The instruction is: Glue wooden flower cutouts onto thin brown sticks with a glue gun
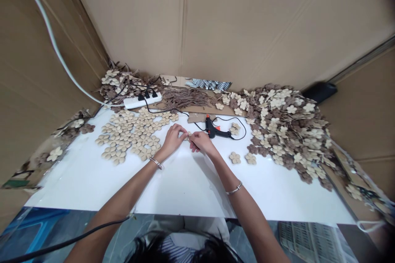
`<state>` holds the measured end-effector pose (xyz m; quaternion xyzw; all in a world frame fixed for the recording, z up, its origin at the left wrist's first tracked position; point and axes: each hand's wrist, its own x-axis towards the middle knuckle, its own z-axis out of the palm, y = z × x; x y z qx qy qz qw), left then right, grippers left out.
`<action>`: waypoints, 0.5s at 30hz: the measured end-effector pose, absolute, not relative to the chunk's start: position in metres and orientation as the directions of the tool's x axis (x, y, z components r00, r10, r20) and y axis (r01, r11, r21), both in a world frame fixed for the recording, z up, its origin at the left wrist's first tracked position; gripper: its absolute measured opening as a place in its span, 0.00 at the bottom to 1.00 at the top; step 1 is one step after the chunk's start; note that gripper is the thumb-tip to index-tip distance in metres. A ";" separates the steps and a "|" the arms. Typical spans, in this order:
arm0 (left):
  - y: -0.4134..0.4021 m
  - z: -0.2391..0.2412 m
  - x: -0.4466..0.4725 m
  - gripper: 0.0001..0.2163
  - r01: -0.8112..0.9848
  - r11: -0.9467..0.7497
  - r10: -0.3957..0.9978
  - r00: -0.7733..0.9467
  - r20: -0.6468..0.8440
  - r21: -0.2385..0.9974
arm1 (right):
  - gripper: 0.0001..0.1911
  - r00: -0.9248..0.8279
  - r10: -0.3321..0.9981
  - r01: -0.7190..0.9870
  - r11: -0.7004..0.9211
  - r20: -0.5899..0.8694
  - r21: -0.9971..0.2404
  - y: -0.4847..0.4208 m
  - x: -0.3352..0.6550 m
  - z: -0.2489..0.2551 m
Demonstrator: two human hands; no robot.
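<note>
My left hand [174,138] and my right hand [201,142] meet over the middle of the white table. Between their fingertips is a small beige flower [186,137], mostly covered by the fingers. Both hands are closed in a pinch on it. A black glue gun [212,128] with orange parts lies just beyond my right hand, its cord looping to the right. Left of my left hand, many beige flowers [135,131] lie spread in a flat group. Two loose flowers [235,158] lie to the right of my right hand, and a small stack [235,128] sits by the glue gun.
A big heap of beige and brown flowers [277,119] fills the right side. At the back are a white power strip [142,100] with plugs and a bundle of brown strips [187,98]. Cardboard walls [228,20] enclose the table [182,191]. A black cord [77,238] hangs at front left.
</note>
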<state>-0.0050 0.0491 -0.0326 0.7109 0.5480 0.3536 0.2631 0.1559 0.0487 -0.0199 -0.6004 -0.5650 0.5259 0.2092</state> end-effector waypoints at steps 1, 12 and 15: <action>0.049 -0.033 -0.005 0.02 0.590 -0.263 0.965 0.149 0.217 0.763 | 0.14 -0.191 0.900 0.464 -0.268 -0.391 -0.844 0.049 0.156 -0.021; 0.051 -0.039 -0.006 0.02 0.591 -0.284 0.959 0.155 0.239 0.755 | 0.14 -0.189 0.908 0.508 -0.234 -0.373 -0.829 0.049 0.156 -0.024; 0.052 -0.041 -0.006 0.02 0.591 -0.284 0.958 0.154 0.240 0.754 | 0.14 -0.188 0.908 0.521 -0.231 -0.375 -0.822 0.050 0.156 -0.024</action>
